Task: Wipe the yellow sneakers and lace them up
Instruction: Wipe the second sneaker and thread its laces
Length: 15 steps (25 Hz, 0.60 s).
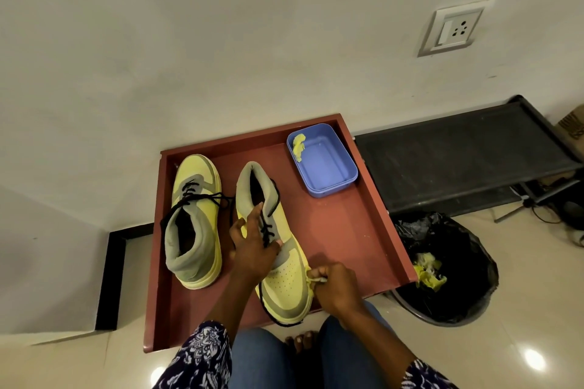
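Two yellow and grey sneakers stand on a red-brown tray [347, 230]. The left sneaker [194, 221] has its toe away from me and its black laces hang loose. The right sneaker [278, 262] has its toe toward me. My left hand [252, 240] rests across its laces and tongue, holding it down. My right hand [331, 286] pinches a small yellow cloth [311, 278] against the right side of the toe.
A blue plastic tub [328, 174] with a little water and a yellow scrap on its rim sits at the tray's far right. A black-lined bin [458, 287] with yellow scraps stands right of the tray. A dark rack [458, 155] is behind it.
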Tool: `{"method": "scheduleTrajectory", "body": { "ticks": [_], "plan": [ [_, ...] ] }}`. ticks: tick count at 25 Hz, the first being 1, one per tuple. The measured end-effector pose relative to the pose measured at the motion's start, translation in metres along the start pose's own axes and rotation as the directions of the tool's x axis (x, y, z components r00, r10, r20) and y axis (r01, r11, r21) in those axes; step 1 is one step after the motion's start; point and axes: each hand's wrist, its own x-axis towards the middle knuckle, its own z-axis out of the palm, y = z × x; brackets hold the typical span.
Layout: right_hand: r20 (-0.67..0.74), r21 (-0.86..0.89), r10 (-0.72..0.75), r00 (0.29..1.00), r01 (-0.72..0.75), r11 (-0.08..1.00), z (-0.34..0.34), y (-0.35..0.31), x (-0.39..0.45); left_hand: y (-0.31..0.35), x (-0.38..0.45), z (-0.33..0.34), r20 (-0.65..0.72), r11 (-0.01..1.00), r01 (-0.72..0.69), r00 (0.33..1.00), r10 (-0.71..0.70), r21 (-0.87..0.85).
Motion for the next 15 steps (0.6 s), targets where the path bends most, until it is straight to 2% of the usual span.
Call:
{"method": "scheduleTrajectory", "body": {
  "ticks": [10, 15],
  "plan": [
    [-0.026, 0.009, -0.085, 0.996, 0.085, 0.996, -0.006, -0.038, 0.046, -0.006, 0.002, 0.001, -0.008, 0.997, -0.016, 1.000, 0.017, 0.071],
    [0.052, -0.010, -0.086, 0.995, 0.087, 0.996, -0.007, -0.062, 0.077, -0.008, 0.001, 0.001, -0.012, 0.994, -0.024, 1.000, 0.026, 0.110]
  ]
}}
